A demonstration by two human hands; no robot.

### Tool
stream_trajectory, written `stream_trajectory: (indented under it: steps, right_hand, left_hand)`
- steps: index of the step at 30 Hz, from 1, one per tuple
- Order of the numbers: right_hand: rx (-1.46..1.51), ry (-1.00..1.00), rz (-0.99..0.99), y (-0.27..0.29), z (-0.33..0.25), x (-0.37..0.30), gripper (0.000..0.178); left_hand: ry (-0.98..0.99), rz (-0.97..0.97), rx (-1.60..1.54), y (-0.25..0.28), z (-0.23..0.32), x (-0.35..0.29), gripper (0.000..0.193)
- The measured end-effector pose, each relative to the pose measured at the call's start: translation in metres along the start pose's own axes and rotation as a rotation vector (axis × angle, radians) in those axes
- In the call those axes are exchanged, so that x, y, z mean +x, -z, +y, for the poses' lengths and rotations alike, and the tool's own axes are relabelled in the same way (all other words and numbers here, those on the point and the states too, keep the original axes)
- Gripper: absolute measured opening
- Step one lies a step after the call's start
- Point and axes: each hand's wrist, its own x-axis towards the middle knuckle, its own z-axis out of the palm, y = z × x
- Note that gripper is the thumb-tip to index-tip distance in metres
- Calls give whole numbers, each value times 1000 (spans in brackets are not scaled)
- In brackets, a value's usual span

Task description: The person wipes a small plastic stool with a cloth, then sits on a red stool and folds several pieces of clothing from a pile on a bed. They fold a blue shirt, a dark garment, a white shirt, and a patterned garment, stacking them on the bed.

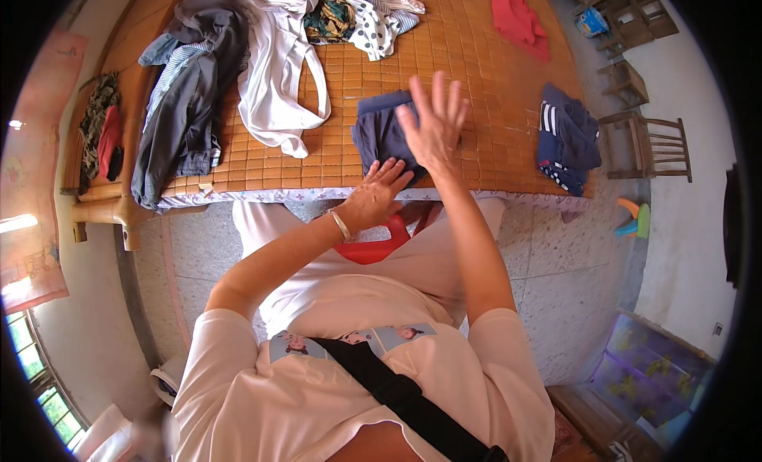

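A dark navy folded garment (378, 132), with a band along its far edge that looks like a waistband, lies on the mat close to the bed's front edge. My left hand (379, 194) rests on its near end, fingers stretched out and lying flat. Over its right side is my right hand (435, 128), open with fingers spread and pointing away from me. I cannot tell whether the right palm touches the cloth. That hand hides part of the garment's right edge.
A brown tile mat (484, 128) covers the bed. Dark trousers (194, 89), a white garment (274, 81) and a polka-dot cloth (375, 29) lie at the left and back. A red cloth (520, 21) and a navy clothing pile (567, 136) lie right. Beyond stands a wooden chair (655, 148).
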Motion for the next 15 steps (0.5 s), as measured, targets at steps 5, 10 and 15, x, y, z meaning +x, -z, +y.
stream_trajectory:
  steps: [5, 10, 15]
  right_hand:
    - [-43, 81, -348, -59, 36, -41, 65]
    - [681, 29, -364, -13, 36, -34, 64]
    - [498, 404, -544, 16, 21, -52, 63]
  left_hand:
    - [-114, 82, -86, 6, 8, -7, 47]
    - [-1, 314, -250, 14, -11, -31, 34]
    - [80, 335, -192, 14, -25, -47, 33]
